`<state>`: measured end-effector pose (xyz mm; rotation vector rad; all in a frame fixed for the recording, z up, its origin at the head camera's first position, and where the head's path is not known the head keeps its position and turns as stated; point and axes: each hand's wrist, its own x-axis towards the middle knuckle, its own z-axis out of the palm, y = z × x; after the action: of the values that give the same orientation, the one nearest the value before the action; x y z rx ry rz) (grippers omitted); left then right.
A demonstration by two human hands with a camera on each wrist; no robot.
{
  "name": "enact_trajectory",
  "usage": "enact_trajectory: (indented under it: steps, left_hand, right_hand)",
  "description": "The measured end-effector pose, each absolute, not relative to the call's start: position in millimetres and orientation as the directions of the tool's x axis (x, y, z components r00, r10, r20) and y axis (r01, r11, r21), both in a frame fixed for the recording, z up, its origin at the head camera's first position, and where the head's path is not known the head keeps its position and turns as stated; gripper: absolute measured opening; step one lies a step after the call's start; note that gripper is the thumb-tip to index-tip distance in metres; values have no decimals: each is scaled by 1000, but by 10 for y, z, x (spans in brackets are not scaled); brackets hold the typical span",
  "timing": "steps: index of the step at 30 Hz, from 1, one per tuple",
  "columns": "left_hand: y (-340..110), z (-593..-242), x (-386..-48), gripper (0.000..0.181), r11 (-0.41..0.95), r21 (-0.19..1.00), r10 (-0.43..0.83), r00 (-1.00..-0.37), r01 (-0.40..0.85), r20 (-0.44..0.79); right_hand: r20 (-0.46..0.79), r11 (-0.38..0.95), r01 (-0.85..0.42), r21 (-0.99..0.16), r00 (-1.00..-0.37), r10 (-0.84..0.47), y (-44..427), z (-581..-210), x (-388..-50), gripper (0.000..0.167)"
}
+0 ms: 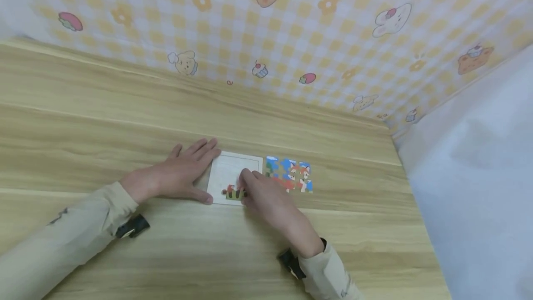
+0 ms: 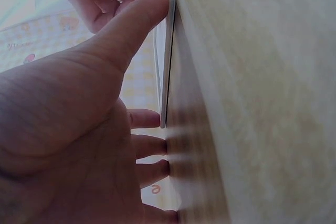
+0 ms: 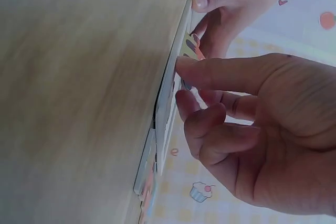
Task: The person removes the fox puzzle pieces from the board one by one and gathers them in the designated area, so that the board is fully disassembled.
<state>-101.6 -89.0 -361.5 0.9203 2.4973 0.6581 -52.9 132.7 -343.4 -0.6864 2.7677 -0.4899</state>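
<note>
A flat white puzzle frame (image 1: 220, 170) lies on the wooden table. Against its left side my left hand (image 1: 179, 172) is spread, thumb and index finger touching the border; in the left wrist view those fingers (image 2: 144, 118) are straight. Over the frame my right hand (image 1: 270, 200) pinches a puzzle piece (image 1: 234, 193) with an orange, green and dark-striped print. The right wrist view shows this piece (image 3: 189, 47) tilted up from the frame, thumb and fingertips at its edge. It may be several joined pieces; the fingers hide part of it.
Right of the frame, several colourful puzzle pieces (image 1: 306, 170) with a fox picture lie close together on the table (image 1: 166, 249). Behind stands a yellow-checked cloth (image 1: 233, 27) with cartoon prints. A white surface (image 1: 470, 175) borders the table's right edge.
</note>
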Motion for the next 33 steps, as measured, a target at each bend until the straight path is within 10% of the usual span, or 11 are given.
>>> enact_trajectory:
  steps: [33]
  left_hand:
    - [-901, -3610, -1011, 104, 661, 551, 691, -700, 509, -182]
  right_hand:
    - [-18, 751, -526, -400, -814, -580, 1476, -3431, -553, 20]
